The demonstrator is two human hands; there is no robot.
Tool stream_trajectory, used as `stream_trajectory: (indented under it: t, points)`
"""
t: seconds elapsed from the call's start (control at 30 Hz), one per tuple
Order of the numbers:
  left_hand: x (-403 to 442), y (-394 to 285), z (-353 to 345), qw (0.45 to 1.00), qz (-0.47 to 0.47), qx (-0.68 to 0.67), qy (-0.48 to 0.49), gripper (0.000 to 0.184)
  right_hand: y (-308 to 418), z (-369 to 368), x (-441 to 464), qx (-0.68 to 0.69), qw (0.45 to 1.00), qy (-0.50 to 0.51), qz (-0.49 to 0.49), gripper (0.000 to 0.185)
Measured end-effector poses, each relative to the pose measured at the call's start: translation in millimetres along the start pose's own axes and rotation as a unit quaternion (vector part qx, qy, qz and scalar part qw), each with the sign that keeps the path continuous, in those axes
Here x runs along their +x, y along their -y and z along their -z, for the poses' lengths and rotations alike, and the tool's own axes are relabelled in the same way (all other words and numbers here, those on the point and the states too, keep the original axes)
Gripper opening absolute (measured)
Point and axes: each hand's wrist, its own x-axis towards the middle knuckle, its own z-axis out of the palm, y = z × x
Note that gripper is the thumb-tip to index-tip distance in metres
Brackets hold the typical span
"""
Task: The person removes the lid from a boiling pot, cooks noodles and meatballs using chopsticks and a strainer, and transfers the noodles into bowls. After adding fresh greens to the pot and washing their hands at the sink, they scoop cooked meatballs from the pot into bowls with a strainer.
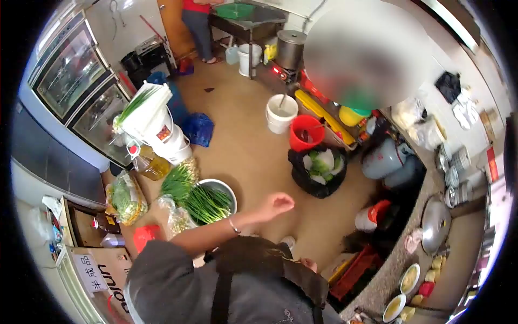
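My left hand [278,204] reaches out over the floor in front of me, a bracelet [234,225] round its wrist. Its fingers are loosely curled together and nothing shows in them. Of my right hand [308,264] only a small part appears by my apron; its fingers are hidden. Nearest my left forearm stands a basin [231,190] heaped with long green stalks [208,204]. More green stalks [178,182] lie beside it. Ahead of my left hand, apart from it, a black-bagged container [308,183] holds pale green leaf scraps [324,163].
A red bucket [306,141] and a white bucket [280,120] stand ahead. Stacked white buckets [164,132] and an oil jug [151,163] are at left. Along the right runs a counter [396,270] with a wok lid [436,224]. Another person [197,27] stands at the back.
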Motion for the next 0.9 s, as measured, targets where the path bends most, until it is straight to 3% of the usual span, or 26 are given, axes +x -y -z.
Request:
stream_trajectory:
  t: [0.07, 0.1, 0.13, 0.17, 0.23, 0.27, 0.3, 0.37, 0.4, 0.47, 0.5, 0.57, 0.63, 0.67, 0.7, 0.73, 0.9]
  points:
    - [-6.5, -112.5, 47.5, 0.995, -0.076, -0.047, -0.05, 0.016, 36.4, -24.2, 48.5, -0.098, 0.994, 0.056, -0.004, 0.041]
    - [-7.6, -146.1, 69.4, 0.977, -0.195, -0.073, -0.048, 0.01, 54.7, -32.2, 72.2, -0.112, 0.991, 0.074, 0.008, 0.041]
    - [-15.8, -182.6, 86.4, 0.96, -0.247, -0.121, -0.046, 0.01, 72.0, -39.2, 95.3, -0.122, 0.988, 0.09, 0.022, 0.04]
    - [-23.2, -213.9, 104.9, 0.94, -0.309, -0.143, 0.001, 0.012, 93.3, -45.0, 121.0, -0.131, 0.985, 0.105, 0.034, 0.039]
    - [-0.9, -249.9, 147.8, 0.836, -0.523, -0.116, 0.123, 0.023, 140.1, -60.5, 177.7, -0.156, 0.977, 0.133, 0.064, 0.038]
    - [10.7, -265.0, 165.8, 0.803, -0.564, -0.117, 0.156, 0.024, 164.2, -67.5, 208.1, -0.166, 0.972, 0.148, 0.077, 0.037]
    - [17.3, -271.3, 177.2, 0.81, -0.553, -0.152, 0.124, 0.03, 190.1, -76.7, 240.8, -0.177, 0.966, 0.163, 0.092, 0.036]
    - [92.0, -284.5, 220.3, 0.62, -0.751, -0.047, 0.222, 0.036, 239.9, -92.8, 304.5, -0.2, 0.953, 0.194, 0.12, 0.035]
    - [96.3, -285.8, 238.8, 0.62, -0.758, -0.04, 0.2, 0.036, 265.9, -101.3, 335.7, -0.212, 0.945, 0.21, 0.135, 0.035]
    - [97.6, -295.1, 271.2, 0.763, -0.635, -0.09, 0.082, 0.028, 324.9, -121.8, 394.2, -0.23, 0.929, 0.238, 0.166, 0.034]
    - [118.8, -291.6, 290.4, 0.766, -0.635, -0.083, 0.061, 0.028, 356.6, -136.0, 422.3, -0.232, 0.922, 0.252, 0.182, 0.033]
    - [177.2, -264.9, 336.5, 0.709, -0.685, -0.012, 0.169, 0.022, 421.7, -170.6, 475.1, -0.217, 0.908, 0.287, 0.214, 0.032]
    - [194.3, -244.1, 396.4, 0.667, -0.697, 0.091, 0.249, 0.037, 488.2, -219.4, 519.1, -0.207, 0.89, 0.323, 0.248, 0.031]
    - [159.5, -277.7, 406.6, 0.732, -0.676, 0.056, 0.061, 0.023, 519.0, -247.0, 539.9, -0.215, 0.874, 0.342, 0.269, 0.031]
    - [129.9, -313.9, 411.2, 0.754, -0.643, 0.024, -0.131, 0.026, 547.1, -276.7, 560.2, -0.22, 0.859, 0.359, 0.293, 0.031]
    - [127.2, -313.8, 438.2, 0.74, -0.647, 0.1, -0.151, 0.027, 574.0, -308.0, 578.5, -0.218, 0.846, 0.373, 0.313, 0.03]
    - [133.7, -316.5, 534.8, 0.679, -0.645, 0.22, -0.274, 0.023, 680.9, -434.9, 647.1, -0.192, 0.798, 0.393, 0.415, 0.029]
